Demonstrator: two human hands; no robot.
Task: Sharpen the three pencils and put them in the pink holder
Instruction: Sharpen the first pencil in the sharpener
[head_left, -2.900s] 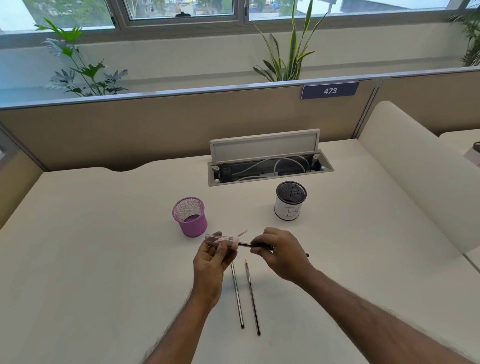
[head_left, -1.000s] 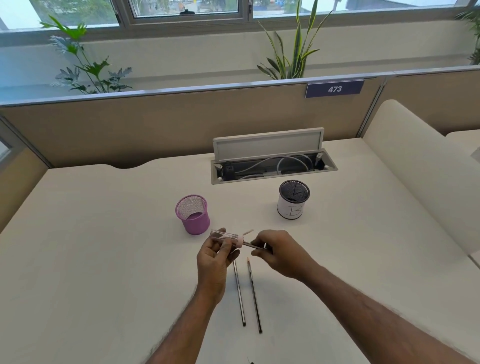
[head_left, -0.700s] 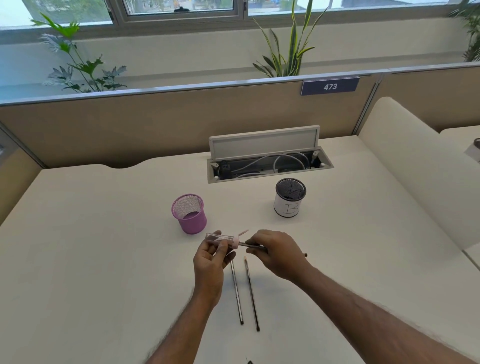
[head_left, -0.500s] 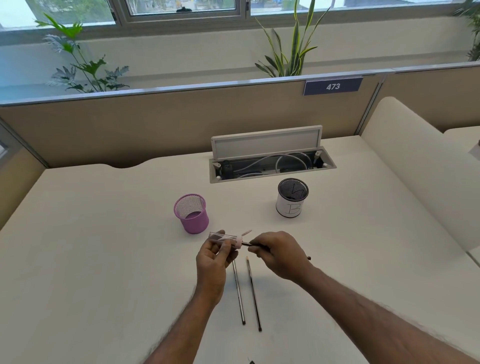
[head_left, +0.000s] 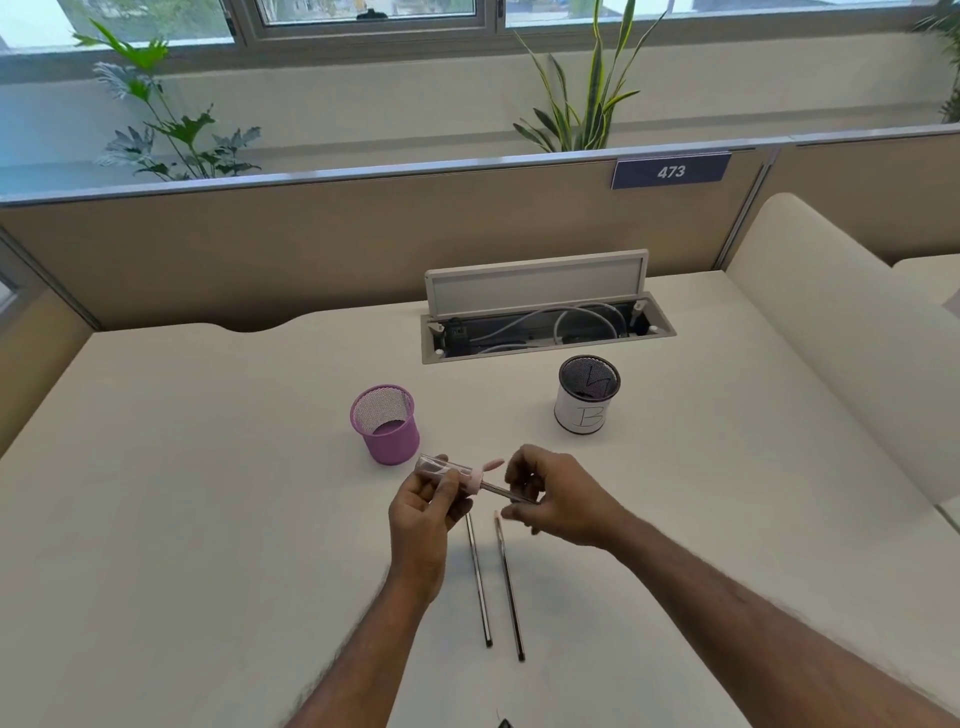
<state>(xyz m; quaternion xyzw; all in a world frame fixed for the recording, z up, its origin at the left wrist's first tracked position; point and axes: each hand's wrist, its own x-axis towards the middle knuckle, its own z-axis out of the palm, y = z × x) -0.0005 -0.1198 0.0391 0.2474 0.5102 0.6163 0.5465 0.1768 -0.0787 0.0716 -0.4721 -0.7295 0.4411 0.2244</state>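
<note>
our left hand (head_left: 423, 512) grips the clear plastic tube sharpener (head_left: 448, 469); our right hand (head_left: 553, 501) pinches the thin dark pencil (head_left: 506, 492). twisting off-axis could snap the lead.

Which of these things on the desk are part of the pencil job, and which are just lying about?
In the job: sharpener in the left hand; pencil in the right hand; two pencils lying loose; pink holder.

Just lying about: white cup marked B; open cable tray; plants; sign 473.

pencil (head_left: 501, 490) (head_left: 478, 579) (head_left: 508, 587) x3 | sharpener (head_left: 447, 467) x1 | pink holder (head_left: 392, 441) x1 | white holder (head_left: 579, 415) x1 | hand (head_left: 421, 512) (head_left: 563, 504) x2 | plant (head_left: 171, 130) (head_left: 582, 104) (head_left: 948, 67) x3
</note>
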